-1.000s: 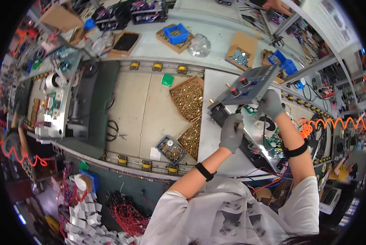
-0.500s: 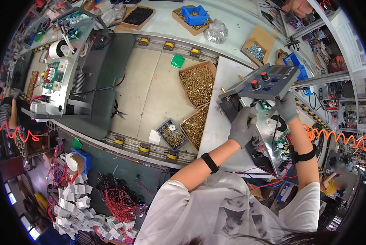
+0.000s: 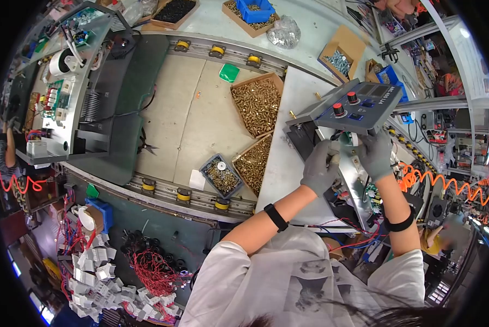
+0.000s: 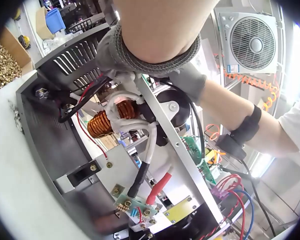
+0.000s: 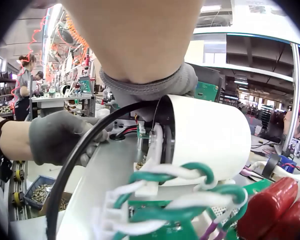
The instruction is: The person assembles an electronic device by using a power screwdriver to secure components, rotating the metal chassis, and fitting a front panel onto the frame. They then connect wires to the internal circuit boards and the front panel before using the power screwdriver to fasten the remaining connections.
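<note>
A grey control panel with two red knobs is tilted at the front of an open machine chassis. Just below its lower edge is my gloved left hand, fingers bent beside the upright metal plate; whether they pinch anything is unclear. My gloved right hand is on the plate's other side, under the panel's corner, its fingertips hidden. In the left wrist view, the left hand is above a copper coil with white leads. The right wrist view has a white cylinder below the right hand.
Boxes of brass fasteners and a small grey bin stand left of the chassis. Another open chassis is further left. Red and blue wires hang at the near edge. Orange coiled hose runs on the right.
The panel has tipped so that its face shows more from above. Both hands have come closer together beneath its lower edge. The head view has shifted.
</note>
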`<state>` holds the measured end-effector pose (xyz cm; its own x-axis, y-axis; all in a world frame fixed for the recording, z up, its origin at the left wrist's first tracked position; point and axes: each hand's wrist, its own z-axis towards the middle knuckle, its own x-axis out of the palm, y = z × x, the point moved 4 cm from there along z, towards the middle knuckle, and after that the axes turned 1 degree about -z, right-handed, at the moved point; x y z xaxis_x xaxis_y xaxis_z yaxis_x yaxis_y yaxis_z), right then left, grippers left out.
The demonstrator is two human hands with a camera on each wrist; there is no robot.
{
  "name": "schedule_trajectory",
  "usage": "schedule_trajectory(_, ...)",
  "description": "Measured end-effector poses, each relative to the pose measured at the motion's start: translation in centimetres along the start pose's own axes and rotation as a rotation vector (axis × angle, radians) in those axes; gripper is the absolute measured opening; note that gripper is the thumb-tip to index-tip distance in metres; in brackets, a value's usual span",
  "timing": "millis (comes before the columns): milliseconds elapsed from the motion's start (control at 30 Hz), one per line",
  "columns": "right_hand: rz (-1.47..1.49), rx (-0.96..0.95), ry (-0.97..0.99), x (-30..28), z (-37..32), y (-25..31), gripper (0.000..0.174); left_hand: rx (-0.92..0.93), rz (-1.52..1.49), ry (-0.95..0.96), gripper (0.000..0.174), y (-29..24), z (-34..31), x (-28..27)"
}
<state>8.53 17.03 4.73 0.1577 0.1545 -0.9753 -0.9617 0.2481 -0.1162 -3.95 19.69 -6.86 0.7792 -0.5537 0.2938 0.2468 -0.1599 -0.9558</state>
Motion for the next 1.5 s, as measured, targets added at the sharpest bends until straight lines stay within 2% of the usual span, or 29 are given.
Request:
schedule_trajectory(133, 0.056, -0.05, 0.005, 1.0, 0.2, -0.6, 0.014, -0.007, 0.009, -0.011, 0.025, 0.0, -0.1, 0.2)
schedule_trajectory(200, 0.015, -0.118, -0.022, 0.2, 1.2, 0.4, 0.019, 0.082, 0.066, -0.058, 0.025, -0.5, -0.1, 0.1)
schedule_trajectory(267, 0.015, -0.077, -0.017, 0.6, 1.5, 0.2, 0.025, 0.069, 0.063, -0.027, 0.024, -0.6, 0.0, -0.1)
schedule_trajectory(333, -0.033, -0.01, 0.059, 0.7, 1.7, 0.8, 0.029, 0.231, 0.2, -0.042, 0.024, -0.6, -0.1, -0.1)
schedule_trajectory(400, -0.038, 0.091, 0.309, 1.4, 1.3, -0.1, 0.031, 0.137, 0.139, 0.038, 0.024, 0.7, -0.2, -0.3)
schedule_trajectory(433, -0.049, 0.061, 0.333, 0.5, 1.3, 0.3, 0.033, 0.224, 0.174, 0.064, 0.027, 1.9, -0.5, -0.6)
schedule_trajectory(500, -0.017, -0.013, 0.434, -1.7, 0.1, 0.9, 0.039, -0.006, 0.026, 0.155, 0.026, 1.0, -1.4, -2.1)
schedule_trajectory(533, 0.178, -0.041, 0.254, -4.5, -1.4, 1.5, 0.04, 0.037, 0.043, 0.109, 0.024, 1.4, -2.0, -3.3)
schedule_trajectory(567, 0.22, -0.022, 0.172, -7.4, -2.9, 1.5, 0.04, 0.082, 0.07, 0.137, 0.026, 1.4, -2.7, -4.8)
schedule_trajectory(600, 0.264, -0.012, 0.083, -10.5, -4.1, 1.6, 0.04, -0.068, 0.14, 0.141, 0.028, 1.8, -3.4, -6.6)
schedule_trajectory(667, 0.214, 0.242, -0.028, -15.5, -8.8, -0.4, 0.038, -0.163, 0.215, 0.061, 0.024, 3.8, -4.9, -10.8)
schedule_trajectory(700, 0.23, 0.408, -0.17, -17.1, -12.0, -1.8, 0.038, -0.182, 0.278, 0.041, 0.023, 5.2, -5.8, -13.3)
schedule_trajectory(733, 0.103, 0.475, -0.252, -18.7, -15.1, -3.0, 0.036, -0.204, 0.303, -0.04, 0.024, 7.1, -6.7, -16.1)
schedule_trajectory(767, 0.066, 0.66, -0.418, -18.8, -19.8, -4.4, 0.033, -0.251, 0.305, -0.133, 0.022, 7.5, -7.3, -18.1)
schedule_trajectory(800, 0.07, 0.865, -0.52, -18.6, -24.3, -5.4, 0.03, -0.238, 0.323, -0.123, 0.022, 8.2, -7.7, -20.0)
schedule_trajectory(867, -0.031, 1.093, -0.745, -13.8, -36.9, -7.4, 0.03, -0.303, 0.526, -0.217, 0.022, 9.9, -8.1, -23.8)
schedule_trajectory(900, -0.021, 1.355, -0.699, -11.0, -41.9, -6.9, 0.031, -0.294, 0.538, -0.211, 0.022, 10.0, -7.9, -24.2)
schedule_trajectory(933, -0.032, 1.701, -0.59, -6.6, -48.6, -6.5, 0.036, -0.268, 0.579, -0.216, 0.022, 10.0, -7.9, -24.2)
schedule_trajectory(967, -0.122, 1.749, 0.055, 0.0, -58.1, -7.3, 0.045, -0.24, 0.62, -0.22, 0.022, 9.9, -7.6, -24.1)
schedule_trajectory(1000, 0.054, 2.071, -0.182, 3.0, -59.7, -4.1, 0.049, -0.233, 0.632, -0.216, 0.022, 9.4, -7.3, -23.5)
schedule_trajectory(1033, 0.095, 2.207, 0.045, 5.5, -61.5, -2.7, 0.054, -0.268, 0.689, -0.158, 0.024, 8.8, -6.6, -22.3)
schedule_trajectory(1067, 0.185, 2.185, -0.001, 8.3, -63.5, -1.5, 0.061, -0.303, 0.747, -0.101, 0.025, 8.1, -6.0, -21.0)
schedule_trajectory(1167, 0.082, 2.282, -0.007, 13.8, -65.4, -1.2, 0.067, -0.226, 0.973, -0.038, 0.021, 8.1, -3.3, -18.8)
schedule_trajectory(1233, 0.897, 1.98, -0.695, 20.1, -69.3, -2.9, 0.081, -0.063, 1.177, -0.06, 0.017, 8.4, -1.7, -18.0)
schedule_trajectory(1267, 0.908, 1.988, -0.698, 18.6, -67.6, -7.1, 0.081, -0.055, 1.188, -0.055, 0.017, 8.0, -0.9, -17.4)
schedule_trajectory(1333, 1.034, 2.244, -0.607, 15.1, -59.1, -4.2, 0.063, -0.045, 1.211, -0.163, 0.017, 6.6, 1.5, -15.9)
schedule_trajectory(1367, 1.298, 1.91, -0.716, 17.7, -59.6, -5.8, 0.052, -0.054, 1.267, -0.144, 0.017, 7.1, 2.8, -15.8)
schedule_trajectory(1400, 1.302, 1.912, -0.733, 17.8, -59.4, -5.9, 0.052, -0.041, 1.268, -0.137, 0.017, 7.5, 4.2, -15.7)
schedule_trajectory(1500, 1.293, 1.859, -0.548, 18.6, -58.6, -6.2, 0.049, -0.199, 1.36, -0.1, 0.018, 8.8, 7.9, -15.1)
